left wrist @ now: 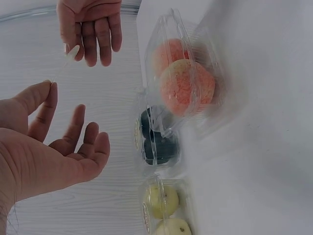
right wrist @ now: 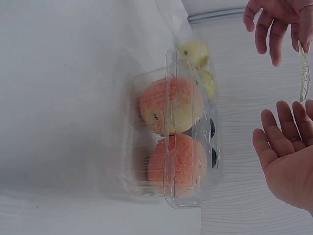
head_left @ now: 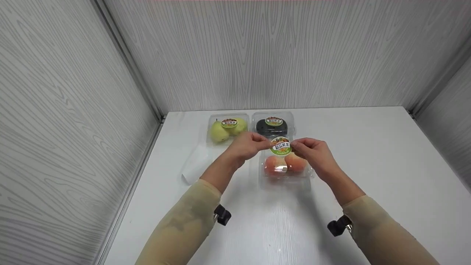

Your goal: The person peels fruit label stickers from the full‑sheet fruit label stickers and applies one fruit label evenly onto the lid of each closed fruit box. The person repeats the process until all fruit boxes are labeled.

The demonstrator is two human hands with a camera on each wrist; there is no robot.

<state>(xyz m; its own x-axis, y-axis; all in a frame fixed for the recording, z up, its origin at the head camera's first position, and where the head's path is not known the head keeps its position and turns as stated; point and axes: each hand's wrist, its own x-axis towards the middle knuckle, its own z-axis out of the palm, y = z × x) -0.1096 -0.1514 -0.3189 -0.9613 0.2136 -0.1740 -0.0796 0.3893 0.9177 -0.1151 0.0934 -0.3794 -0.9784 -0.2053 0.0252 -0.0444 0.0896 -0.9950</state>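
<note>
Both hands hold a round printed sticker up over a clear plastic box. My left hand pinches its left edge between thumb and fingertip. At the right edge, the thumb and finger of my right hand pinch it too. Seen nearly edge-on in the right wrist view, the label is thin and slightly curved. Inside the closed box below lie two red-and-yellow fruits that look like apples. The sticker appears apart from the lid.
Behind stand two more closed clear boxes with similar round labels: one with green pears at the left, one with dark fruit. A white sheet lies left of the hands. Grey wood-grain walls border the white table.
</note>
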